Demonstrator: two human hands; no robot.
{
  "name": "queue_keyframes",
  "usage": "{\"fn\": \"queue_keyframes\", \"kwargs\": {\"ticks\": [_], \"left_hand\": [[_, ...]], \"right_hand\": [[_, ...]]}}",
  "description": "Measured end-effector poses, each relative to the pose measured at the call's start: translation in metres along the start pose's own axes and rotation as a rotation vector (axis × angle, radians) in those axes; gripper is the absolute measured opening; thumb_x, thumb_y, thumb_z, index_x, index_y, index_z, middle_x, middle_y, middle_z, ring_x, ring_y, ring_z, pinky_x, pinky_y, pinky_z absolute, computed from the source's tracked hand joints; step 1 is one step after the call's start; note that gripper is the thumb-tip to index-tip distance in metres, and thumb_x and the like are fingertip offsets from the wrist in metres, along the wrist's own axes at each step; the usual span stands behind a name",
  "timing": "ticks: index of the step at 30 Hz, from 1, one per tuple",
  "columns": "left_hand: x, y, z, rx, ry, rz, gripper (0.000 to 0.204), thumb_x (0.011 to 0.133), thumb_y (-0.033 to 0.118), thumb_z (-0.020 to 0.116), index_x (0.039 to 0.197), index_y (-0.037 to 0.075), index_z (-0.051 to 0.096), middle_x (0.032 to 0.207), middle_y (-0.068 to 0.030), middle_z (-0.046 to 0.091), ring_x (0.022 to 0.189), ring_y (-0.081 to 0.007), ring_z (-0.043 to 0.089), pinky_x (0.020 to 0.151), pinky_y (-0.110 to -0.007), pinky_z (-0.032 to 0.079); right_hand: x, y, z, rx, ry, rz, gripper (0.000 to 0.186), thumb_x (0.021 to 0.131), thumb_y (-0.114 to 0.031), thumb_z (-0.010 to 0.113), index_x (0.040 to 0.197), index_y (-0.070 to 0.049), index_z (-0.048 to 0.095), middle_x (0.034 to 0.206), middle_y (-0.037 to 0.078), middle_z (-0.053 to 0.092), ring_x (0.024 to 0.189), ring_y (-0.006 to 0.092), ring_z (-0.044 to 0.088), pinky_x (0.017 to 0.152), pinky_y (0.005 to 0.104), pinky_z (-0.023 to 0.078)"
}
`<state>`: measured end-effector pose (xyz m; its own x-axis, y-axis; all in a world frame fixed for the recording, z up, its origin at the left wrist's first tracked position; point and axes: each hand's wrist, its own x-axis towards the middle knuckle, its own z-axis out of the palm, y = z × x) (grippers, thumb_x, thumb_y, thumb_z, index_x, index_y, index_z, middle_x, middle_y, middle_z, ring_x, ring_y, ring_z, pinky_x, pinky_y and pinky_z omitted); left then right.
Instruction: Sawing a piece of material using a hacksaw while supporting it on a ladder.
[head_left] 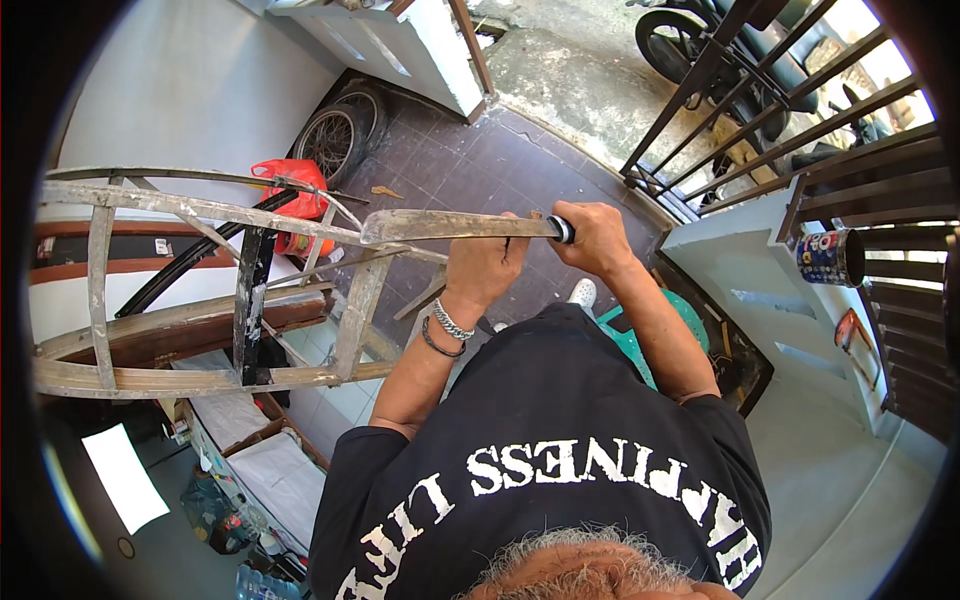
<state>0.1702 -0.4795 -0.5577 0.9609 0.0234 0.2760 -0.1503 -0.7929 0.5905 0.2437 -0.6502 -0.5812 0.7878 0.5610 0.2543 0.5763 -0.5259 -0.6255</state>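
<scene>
The person is standing over a weathered wooden frame (200,290) and working a long flat blade (455,226) along its top rail. The right hand (595,235) is wrapping its fingers tight around the dark handle at the blade's near end, just right of the frame. The left hand (485,265), wearing a chain bracelet (450,322), is pressing down on the blade's back with fingers curled over it, between the handle and the frame.

To do this well, both hands probably need to be keeping the blade flat against the rail and pulling evenly, so the edge is not digging in or skipping off toward the left wrist.

Below the frame, dark floor tiles (480,150) are running out to a concrete yard. Beyond the frame, a spoked wheel (335,135) is leaning on the white wall, with a red plastic bag (295,180) hanging beside it. Well to the frame's right, a metal railing (800,130) is fencing off a ledge where a printed can (830,258) is lying.
</scene>
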Motion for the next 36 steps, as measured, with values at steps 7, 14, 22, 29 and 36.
{"fn": "queue_keyframes", "kwargs": {"ticks": [7, 14, 22, 29, 36], "left_hand": [[0.005, 0.029, -0.031, -0.370, 0.133, 0.239, 0.047, 0.098, 0.044, 0.048, 0.083, 0.001, 0.057, 0.058, -0.0077, 0.053, 0.049, -0.0209, 0.054, 0.046, -0.031, 0.037], [0.009, 0.002, -0.009, -0.998, 0.001, -0.051, 0.053, 0.101, 0.048, 0.038, 0.080, 0.002, 0.057, 0.058, 0.0013, 0.046, 0.051, -0.0065, 0.041, 0.047, -0.023, 0.031], [0.023, -0.012, 0.033, -0.943, -0.073, -0.323, 0.040, 0.098, 0.037, 0.039, 0.074, 0.007, 0.049, 0.063, -0.0007, 0.045, 0.053, -0.0091, 0.041, 0.049, -0.024, 0.034], [0.053, 0.000, 0.073, -1.005, -0.203, -0.240, 0.039, 0.097, 0.040, 0.041, 0.074, 0.008, 0.047, 0.062, -0.0004, 0.043, 0.053, -0.0089, 0.039, 0.048, -0.024, 0.033], [0.047, -0.007, 0.067, -0.764, -0.113, -0.141, 0.047, 0.097, 0.038, 0.040, 0.062, 0.006, 0.042, 0.057, 0.0006, 0.035, 0.052, -0.0080, 0.032, 0.046, -0.028, 0.024]], "right_hand": [[-0.084, 0.161, 0.006, -0.305, -0.065, 0.495, 0.022, 0.080, -0.026, 0.058, 0.088, -0.006, 0.066, 0.083, 0.019, 0.067, 0.082, 0.0406, 0.063, 0.072, 0.0492, 0.050], [-0.263, 0.148, 0.028, 0.229, 0.380, 0.872, 0.027, 0.079, -0.021, 0.069, 0.072, -0.002, 0.053, 0.063, 0.008, 0.055, 0.056, 0.0223, 0.048, 0.055, 0.0368, 0.041], [-0.315, 0.104, 0.032, 0.023, 1.111, 1.033, 0.042, 0.088, -0.022, 0.057, 0.122, 0.001, 0.045, 0.097, 0.018, 0.057, 0.090, 0.0326, 0.058, 0.082, 0.0389, 0.045], [-0.328, 0.124, -0.074, -0.360, 1.233, 1.144, 0.049, 0.090, -0.026, 0.057, 0.128, 0.002, 0.045, 0.102, 0.024, 0.062, 0.094, 0.0396, 0.061, 0.084, 0.0418, 0.046], [-0.333, 0.163, -0.153, -0.515, 0.868, 1.286, 0.039, 0.082, -0.027, 0.066, 0.110, 0.000, 0.063, 0.103, 0.024, 0.066, 0.097, 0.0394, 0.063, 0.084, 0.0449, 0.049]]}}
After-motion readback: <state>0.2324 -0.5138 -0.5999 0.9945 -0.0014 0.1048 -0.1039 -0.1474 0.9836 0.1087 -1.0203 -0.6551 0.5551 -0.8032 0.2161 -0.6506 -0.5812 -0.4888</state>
